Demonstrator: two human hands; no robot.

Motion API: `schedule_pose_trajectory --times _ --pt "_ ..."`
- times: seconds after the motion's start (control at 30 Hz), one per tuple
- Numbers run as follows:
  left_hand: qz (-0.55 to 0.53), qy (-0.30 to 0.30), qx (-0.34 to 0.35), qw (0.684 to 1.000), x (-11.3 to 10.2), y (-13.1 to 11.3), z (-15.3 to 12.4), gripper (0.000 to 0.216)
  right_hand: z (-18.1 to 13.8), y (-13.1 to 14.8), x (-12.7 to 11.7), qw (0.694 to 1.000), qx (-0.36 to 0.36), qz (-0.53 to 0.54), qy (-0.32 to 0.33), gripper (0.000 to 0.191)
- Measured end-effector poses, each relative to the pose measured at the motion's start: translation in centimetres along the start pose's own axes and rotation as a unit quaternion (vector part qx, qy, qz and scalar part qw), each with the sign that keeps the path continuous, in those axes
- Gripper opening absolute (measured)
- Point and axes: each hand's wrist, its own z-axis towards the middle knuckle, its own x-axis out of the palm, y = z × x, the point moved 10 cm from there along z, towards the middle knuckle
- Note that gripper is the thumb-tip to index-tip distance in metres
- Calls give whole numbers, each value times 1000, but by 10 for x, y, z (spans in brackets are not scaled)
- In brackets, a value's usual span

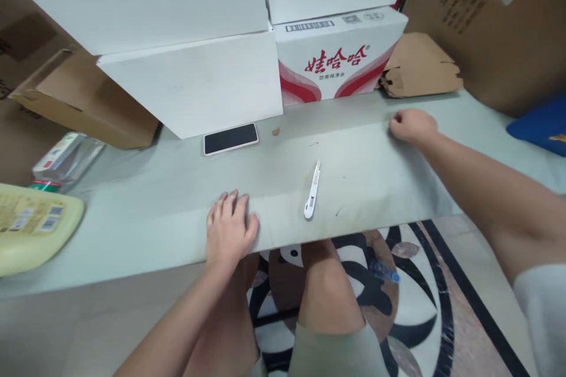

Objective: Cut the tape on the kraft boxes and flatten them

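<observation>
My left hand lies palm down near the front edge of the pale green table surface, its fingers spread. Further right, my right hand rests closed on the surface, fingers curled inward; whatever they may hold is hidden. Between the two hands is a white utility knife, its tip pointing away from me. A smartphone with a dark screen lies beyond my left hand. Beside the phone sits a small brown scrap.
White cartons line the back, one a printed water carton. A flattened cardboard piece lies behind my right hand. Brown boxes stand on both sides. At left are a yellow bottle and clear packaging; a blue object is far right.
</observation>
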Motion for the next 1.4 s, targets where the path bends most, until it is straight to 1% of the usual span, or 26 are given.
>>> schedule_pose_trajectory --times 0.1,0.17,0.27,0.33,0.47,0.53,0.6,0.67,0.73,0.83,0.9,0.93,1.0,1.07,1.2,1.4 --pt "5 -4 2 1000 1 2 0 50 50 2 -6 1000 11 -7 4 14" --pt "8 -6 5 1000 1 2 -1 49 68 9 -7 1000 3 2 -2 22" --pt "10 -6 7 1000 2 2 -1 48 74 17 -2 1000 -12 23 -18 46" --pt "10 -1 2 1000 3 3 -1 49 66 19 5 999 -22 34 -26 49" --pt "5 10 -6 1000 4 3 -1 51 35 19 17 997 -49 38 -34 47" --pt "0 15 -10 1000 4 2 0 51 13 19 12 997 -58 30 -52 49" --pt "-6 20 -16 1000 3 1 0 52 -19 23 1 992 -80 26 -94 51" --pt "-12 26 -21 999 2 0 -1 52 -65 36 -8 981 -128 41 -140 51" --pt "-17 31 -23 999 1 -2 -1 51 -122 53 -6 967 -188 75 -156 48" --pt "-25 34 -32 999 -1 -3 -2 52 -206 78 12 951 -243 125 -147 41" --pt "-34 36 -36 998 -1 -4 -3 52 -243 92 26 950 -250 132 -131 38" --pt "-39 35 -35 998 -1 -5 -4 53 -254 96 31 953 -243 126 -127 37" --pt "-51 36 -37 997 -1 -6 -5 54 -262 100 37 962 -219 107 -122 36" --pt "-64 32 -37 997 -1 -8 -6 55 -259 100 38 968 -201 93 -116 36" --pt "-86 26 -29 996 -1 -9 -9 56 -254 99 36 972 -192 81 -108 35" --pt "-107 33 -16 994 -1 -10 -12 57 -258 100 38 981 -168 34 -96 37"
